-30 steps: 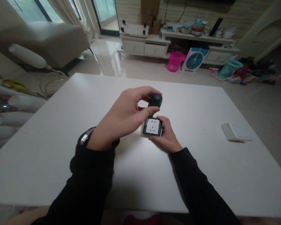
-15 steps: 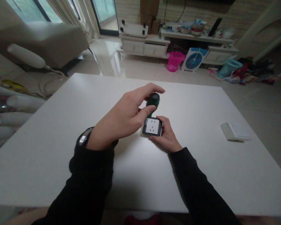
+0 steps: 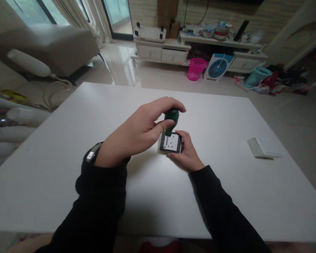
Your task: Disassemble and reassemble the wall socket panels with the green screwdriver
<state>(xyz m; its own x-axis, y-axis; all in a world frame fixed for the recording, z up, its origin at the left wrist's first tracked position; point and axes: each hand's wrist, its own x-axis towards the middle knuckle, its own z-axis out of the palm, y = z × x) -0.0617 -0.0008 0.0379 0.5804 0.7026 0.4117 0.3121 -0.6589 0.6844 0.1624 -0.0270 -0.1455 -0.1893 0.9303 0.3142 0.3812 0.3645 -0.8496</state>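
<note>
My left hand [image 3: 150,124] is closed around the dark green handle of a screwdriver [image 3: 171,121], held over a wall socket. The thumb presses on the handle's near side while the index finger curls over its top. Part of the shaft shows against the socket's left side; I cannot tell exactly where the tip rests. The white socket [image 3: 171,142] has several slots and a dark frame around it. Gripping its right edge between thumb and fingers is my right hand [image 3: 186,151], which holds the socket low at the table.
The white table [image 3: 213,200] spreads under both hands. At its right lies a white cover plate [image 3: 265,147]. Beyond the table stand a pink basket [image 3: 196,69], a blue and white fan [image 3: 217,66] and a low cabinet [image 3: 173,55]. White rounded chair slats [image 3: 18,133] are at the left.
The screwdriver has shifted slightly down and over the socket, so its shaft now shows against the socket's left side. My left index finger has curled further over the handle. My right hand stays put.
</note>
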